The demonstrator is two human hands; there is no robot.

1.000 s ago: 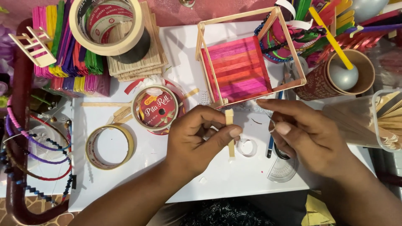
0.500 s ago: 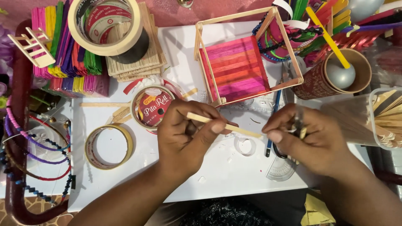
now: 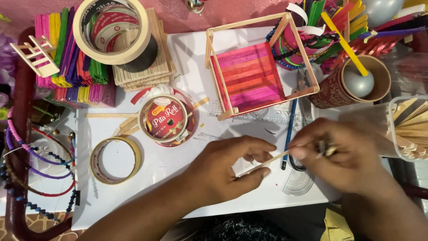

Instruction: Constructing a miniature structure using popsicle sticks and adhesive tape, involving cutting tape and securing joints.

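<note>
Both hands hold one plain wooden craft stick (image 3: 267,161) low over the white board (image 3: 187,58). My left hand (image 3: 227,172) pinches its lower left end between thumb and fingers. My right hand (image 3: 345,154) grips the upper right end and is motion-blurred; a small dark tool seems tucked in its fingers, too blurred to name. Behind the hands stands a small box frame of plain sticks (image 3: 258,62) with a pink, red and orange stick floor.
A ribbon roll (image 3: 166,120) and a tape ring (image 3: 115,159) lie left of the hands. A large tape roll (image 3: 113,27) rests on stick stacks (image 3: 71,67). A blue pen (image 3: 290,129), clear protractor (image 3: 298,182), paper cup (image 3: 363,82) and tub of sticks (image 3: 408,127) are right.
The stick went from upright in my left hand to lying across between both hands. Both hands have dropped lower and to the right, and the right hand now grips the stick's end.
</note>
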